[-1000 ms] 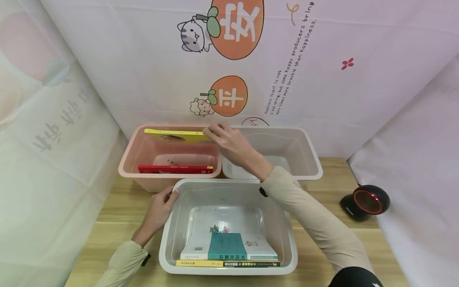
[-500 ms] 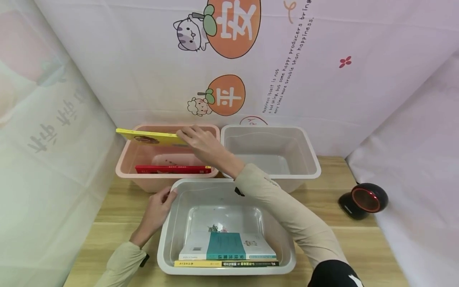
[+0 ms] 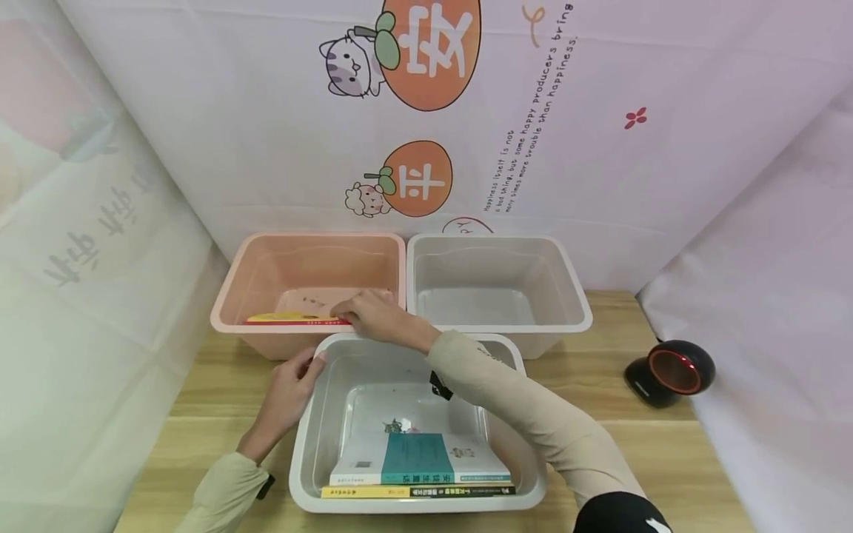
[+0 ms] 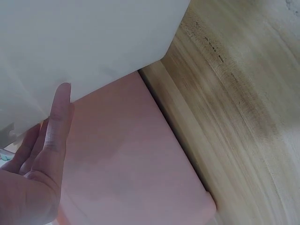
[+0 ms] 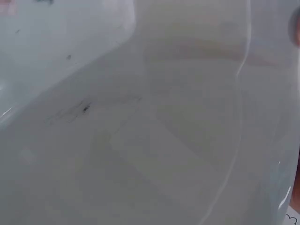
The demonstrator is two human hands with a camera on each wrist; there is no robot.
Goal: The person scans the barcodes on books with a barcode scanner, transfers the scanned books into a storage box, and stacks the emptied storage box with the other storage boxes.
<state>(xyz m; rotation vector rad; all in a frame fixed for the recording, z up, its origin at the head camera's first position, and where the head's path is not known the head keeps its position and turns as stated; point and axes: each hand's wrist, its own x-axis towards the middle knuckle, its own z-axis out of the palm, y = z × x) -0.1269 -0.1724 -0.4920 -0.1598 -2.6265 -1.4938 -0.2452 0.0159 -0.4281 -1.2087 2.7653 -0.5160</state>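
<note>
My right hand is at the front right of the pink bin, pinching the right end of a yellow book. That book stands just behind a red book, along the bin's front wall. My left hand grips the left back corner of the rim of the front grey bin. In the left wrist view, one straight finger of this hand lies along the outer bin wall. The right wrist view shows the inside of the grey bin; the right hand's fingers are mostly out of it.
A white-and-teal book and a yellow-and-black book lie at the front of the grey bin. Another grey bin stands beside the pink one against the printed cloth. A black device with a red ring sits on the wooden table.
My right hand has carried the yellow book left, then forward and down from the pink bin's back to its front, against the red book. My left hand has stayed on the rim.
</note>
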